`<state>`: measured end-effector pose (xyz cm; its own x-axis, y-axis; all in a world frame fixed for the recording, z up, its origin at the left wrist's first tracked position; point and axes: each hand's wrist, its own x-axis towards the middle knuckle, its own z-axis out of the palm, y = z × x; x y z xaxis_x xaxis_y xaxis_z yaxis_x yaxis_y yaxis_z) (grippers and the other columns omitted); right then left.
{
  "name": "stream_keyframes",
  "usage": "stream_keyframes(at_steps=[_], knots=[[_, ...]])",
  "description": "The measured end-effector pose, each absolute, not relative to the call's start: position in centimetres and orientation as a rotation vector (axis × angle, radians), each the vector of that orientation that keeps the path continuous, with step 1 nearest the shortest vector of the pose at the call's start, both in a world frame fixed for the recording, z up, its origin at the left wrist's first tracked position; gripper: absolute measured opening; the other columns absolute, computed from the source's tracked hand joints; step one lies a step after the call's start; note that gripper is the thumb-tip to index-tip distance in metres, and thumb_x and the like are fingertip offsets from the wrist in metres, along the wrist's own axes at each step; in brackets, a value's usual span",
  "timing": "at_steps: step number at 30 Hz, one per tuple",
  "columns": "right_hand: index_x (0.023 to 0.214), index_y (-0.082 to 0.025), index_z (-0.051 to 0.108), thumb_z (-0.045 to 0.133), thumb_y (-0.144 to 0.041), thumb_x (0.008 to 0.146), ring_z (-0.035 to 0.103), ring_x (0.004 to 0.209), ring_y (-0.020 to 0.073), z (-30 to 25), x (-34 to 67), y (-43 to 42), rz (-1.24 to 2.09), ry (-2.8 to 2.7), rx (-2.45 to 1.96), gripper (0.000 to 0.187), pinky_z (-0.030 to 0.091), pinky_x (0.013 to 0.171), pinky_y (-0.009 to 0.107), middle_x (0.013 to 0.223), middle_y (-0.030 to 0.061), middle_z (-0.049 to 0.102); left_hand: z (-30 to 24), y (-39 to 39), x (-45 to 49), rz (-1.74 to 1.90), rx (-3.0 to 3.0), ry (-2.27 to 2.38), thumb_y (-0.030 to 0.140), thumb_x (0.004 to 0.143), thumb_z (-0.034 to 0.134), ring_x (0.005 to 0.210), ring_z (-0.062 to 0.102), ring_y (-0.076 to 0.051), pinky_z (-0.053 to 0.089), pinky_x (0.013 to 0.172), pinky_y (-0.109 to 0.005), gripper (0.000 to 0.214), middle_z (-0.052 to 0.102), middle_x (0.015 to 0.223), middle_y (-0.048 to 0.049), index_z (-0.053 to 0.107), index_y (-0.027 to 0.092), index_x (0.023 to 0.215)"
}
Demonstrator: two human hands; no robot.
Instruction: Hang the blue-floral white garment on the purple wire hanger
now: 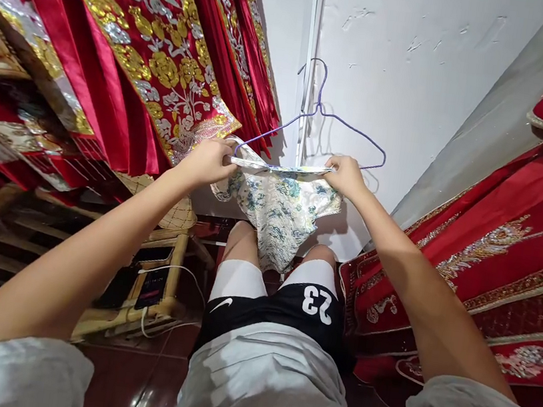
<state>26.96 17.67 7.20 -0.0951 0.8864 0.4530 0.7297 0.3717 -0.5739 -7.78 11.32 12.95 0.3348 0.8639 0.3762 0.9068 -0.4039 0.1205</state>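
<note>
Currently | left fingers [228, 150], right fingers [338, 164] pinch one floral garment [281, 208] | one purple hanger [318, 107]

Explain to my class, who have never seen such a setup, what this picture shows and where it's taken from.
There is no machine: these are a person's bare hands, seen from a camera worn on the head, looking forward and down. The left hand and right hand grip the upper edge of a floral garment. A purple hanger shows just beyond that edge. Low on the left, a phone lies on a bamboo bench. Decorated red cloth fills both sides.
</note>
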Motion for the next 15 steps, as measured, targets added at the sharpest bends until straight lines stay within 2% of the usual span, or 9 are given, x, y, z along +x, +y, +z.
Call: stream_keyframes(at_steps=[4, 6, 10, 13, 15], knots=[[0.070, -0.017, 0.068, 0.065, -0.021, 0.069, 0.060, 0.078, 0.0229, 7.5, 26.7, 16.8, 0.449, -1.931, -1.235, 0.005, 0.042, 0.072, 0.032, 0.074, 0.0052, 0.068, 13.8, 11.5, -6.6, -0.719, -2.485, -1.597, 0.030, 0.074, 0.063, 0.109, 0.062, -0.037, 0.051, 0.094, -0.047, 0.024, 0.070, 0.098, -0.0152, 0.043, 0.023, 0.061], [0.070, -0.017, 0.069, 0.062, -0.017, 0.068, 0.062, 0.081, 0.0236, 7.8, 26.2, 16.0, 0.463, -1.960, -1.168, 0.008, 0.044, 0.076, 0.033, 0.076, 0.0052, 0.070, 14.1, 12.4, -5.4, -0.852, -2.498, -1.539, 0.030, 0.077, 0.064, 0.110, 0.062, -0.036, 0.050, 0.095, -0.047, 0.020, 0.070, 0.103, -0.0155, 0.049, 0.021, 0.067], [0.075, -0.016, 0.073, 0.059, -0.014, 0.066, 0.065, 0.084, 0.0254, 8.6, 25.6, 14.2, 0.499, -2.012, -1.125, 0.016, 0.047, 0.080, 0.035, 0.081, 0.0066, 0.073, 14.6, 14.7, -3.1, -1.144, -2.504, -1.500, 0.026, 0.086, 0.060, 0.095, 0.065, -0.029, 0.051, 0.091, -0.045, 0.009, 0.068, 0.091, -0.0114, 0.058, 0.019, 0.092], [0.100, -0.015, 0.076, 0.062, -0.016, 0.069, 0.066, 0.083, 0.0256, 9.2, 27.3, 13.4, 0.575, -1.901, -1.118, 0.034, 0.049, 0.077, 0.037, 0.092, 0.0091, 0.075, 14.6, 15.9, -2.6, -1.194, -2.508, -1.490, 0.022, 0.092, 0.052, 0.092, 0.065, -0.027, 0.050, 0.089, -0.043, 0.014, 0.066, 0.089, -0.0094, 0.060, 0.019, 0.103], [0.128, -0.015, 0.067, 0.065, -0.018, 0.072, 0.066, 0.082, 0.0250, 9.4, 29.6, 13.6, 0.499, -1.761, -1.146, 0.056, 0.051, 0.076, 0.038, 0.099, 0.0106, 0.075, 14.5, 16.1, -2.8, -1.119, -2.509, -1.484, 0.020, 0.093, 0.048, 0.093, 0.063, -0.027, 0.049, 0.088, -0.043, 0.016, 0.066, 0.091, -0.0104, 0.061, 0.018, 0.102]])
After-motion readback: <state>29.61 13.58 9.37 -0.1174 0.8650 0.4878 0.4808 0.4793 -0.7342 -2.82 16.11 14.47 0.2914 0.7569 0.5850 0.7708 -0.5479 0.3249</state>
